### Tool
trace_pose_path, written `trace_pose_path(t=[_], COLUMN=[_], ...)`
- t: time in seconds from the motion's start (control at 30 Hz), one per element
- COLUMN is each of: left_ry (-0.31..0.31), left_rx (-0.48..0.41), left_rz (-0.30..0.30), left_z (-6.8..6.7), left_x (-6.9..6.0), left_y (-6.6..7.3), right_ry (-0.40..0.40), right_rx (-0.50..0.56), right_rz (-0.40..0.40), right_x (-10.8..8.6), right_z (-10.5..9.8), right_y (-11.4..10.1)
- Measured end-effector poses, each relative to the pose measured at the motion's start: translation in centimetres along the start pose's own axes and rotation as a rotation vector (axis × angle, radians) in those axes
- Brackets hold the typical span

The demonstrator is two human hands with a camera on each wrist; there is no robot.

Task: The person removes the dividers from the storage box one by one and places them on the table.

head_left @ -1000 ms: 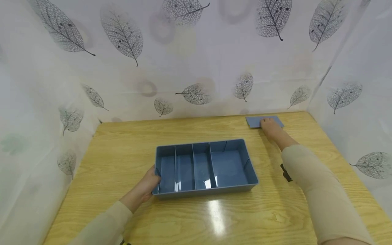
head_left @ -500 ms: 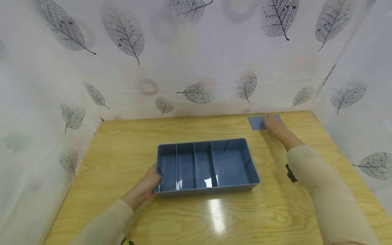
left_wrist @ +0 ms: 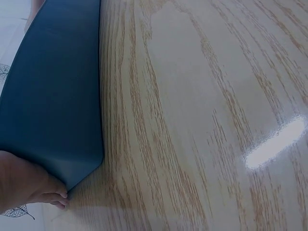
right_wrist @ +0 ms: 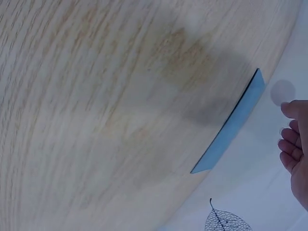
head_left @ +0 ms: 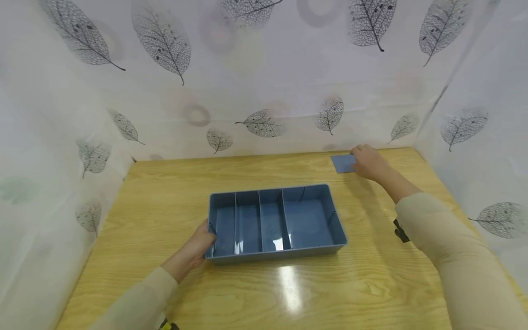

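A blue-grey divided box [head_left: 276,255] lies on the wooden table, its inside split by upright dividers into three narrow compartments and one wide one. My left hand [head_left: 197,244] grips its left wall, thumb over the rim. In the left wrist view, the fingers [left_wrist: 53,195] reach under the corner of the box [left_wrist: 53,91]. At the back right lies a thin flat blue-grey panel [head_left: 341,163], which resembles the dividers. My right hand [head_left: 370,163] hovers over its right end, holding nothing. The right wrist view shows loosely bent fingers [right_wrist: 291,149] apart from the panel [right_wrist: 230,127].
The wooden table [head_left: 165,183] meets a leaf-patterned cloth [head_left: 280,82] along its back edge, close behind the panel. More of this cloth hangs at the left and right sides. Light glares off the tabletop in front of the box.
My right hand has let go of the panel and risen off it, drawing slightly right. The panel stays at the back right. My left hand keeps its grip on the box.
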State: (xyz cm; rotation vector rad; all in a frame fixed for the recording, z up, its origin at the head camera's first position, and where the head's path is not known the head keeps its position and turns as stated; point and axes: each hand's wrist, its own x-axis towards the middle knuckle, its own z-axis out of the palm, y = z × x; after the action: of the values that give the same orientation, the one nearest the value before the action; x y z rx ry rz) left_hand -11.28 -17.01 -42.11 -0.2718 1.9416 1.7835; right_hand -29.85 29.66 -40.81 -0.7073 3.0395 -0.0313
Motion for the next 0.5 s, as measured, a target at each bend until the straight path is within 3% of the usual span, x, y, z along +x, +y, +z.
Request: trace_pose_path(t=[0.2,0.5], left_ry=[0.001,0.010], left_rx=[-0.007,0.002], left_rz=[0.009,-0.005], left_z=[0.0,0.1], left_x=[0.1,0.2], left_y=[-0.2,-0.1], right_ry=[0.035,0.026], right_rx=[0.002,0.026], right_rz=[-0.083,-0.164], right_x=[-0.2,-0.3], right_z=[-1.1,-3.0], right_y=[-1.2,-3.6])
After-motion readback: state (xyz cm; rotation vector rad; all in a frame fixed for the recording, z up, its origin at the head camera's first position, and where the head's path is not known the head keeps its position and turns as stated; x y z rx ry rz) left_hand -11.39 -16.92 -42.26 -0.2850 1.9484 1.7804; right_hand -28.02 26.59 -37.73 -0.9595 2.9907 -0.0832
